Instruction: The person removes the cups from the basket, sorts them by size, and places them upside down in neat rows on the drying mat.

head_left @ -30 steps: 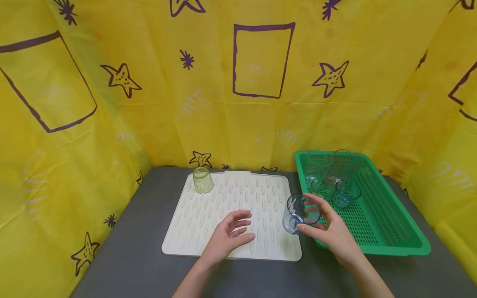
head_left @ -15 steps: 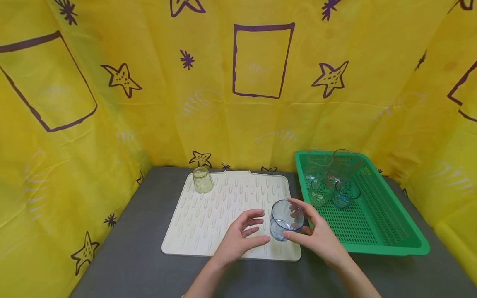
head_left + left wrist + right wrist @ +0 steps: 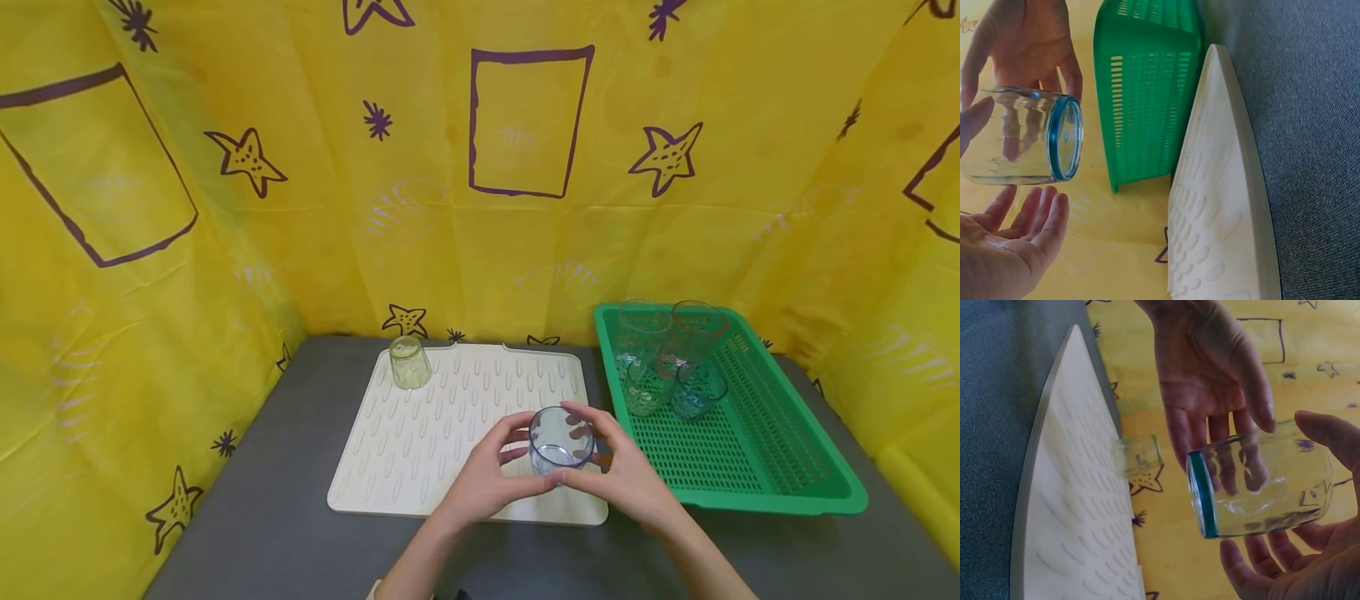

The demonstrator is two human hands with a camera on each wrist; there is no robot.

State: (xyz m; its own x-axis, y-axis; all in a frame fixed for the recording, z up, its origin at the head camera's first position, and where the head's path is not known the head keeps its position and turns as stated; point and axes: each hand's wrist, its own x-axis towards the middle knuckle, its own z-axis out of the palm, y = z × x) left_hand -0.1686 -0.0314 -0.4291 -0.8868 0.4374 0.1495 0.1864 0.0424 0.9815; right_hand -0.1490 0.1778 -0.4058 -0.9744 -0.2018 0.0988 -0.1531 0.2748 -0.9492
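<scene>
A clear drinking glass with a blue-tinted base (image 3: 561, 446) is upright over the right front part of a white ridged drying mat (image 3: 420, 450). My left hand (image 3: 483, 471) holds it from the left, thumb low on the near side and fingers around the side. From the right, my right hand (image 3: 626, 475) grips it the same way; the two thumbs almost meet in front. In the left wrist view the glass (image 3: 1029, 144) hangs above the mat, base toward it. A yellow-green glass (image 3: 410, 368) stands mouth-down at the mat's back left corner.
Right of the mat sits a green perforated basket (image 3: 843, 492) with several glasses, among them a tall red-rimmed one (image 3: 697, 329) and a short blue one (image 3: 696, 398). A yellow patterned cloth (image 3: 517, 250) walls in the grey table (image 3: 262, 467) at the back and sides.
The right hand has brought the glass leftward from beside the basket to over the mat. The left hand has moved right to meet it and now holds its left side.
</scene>
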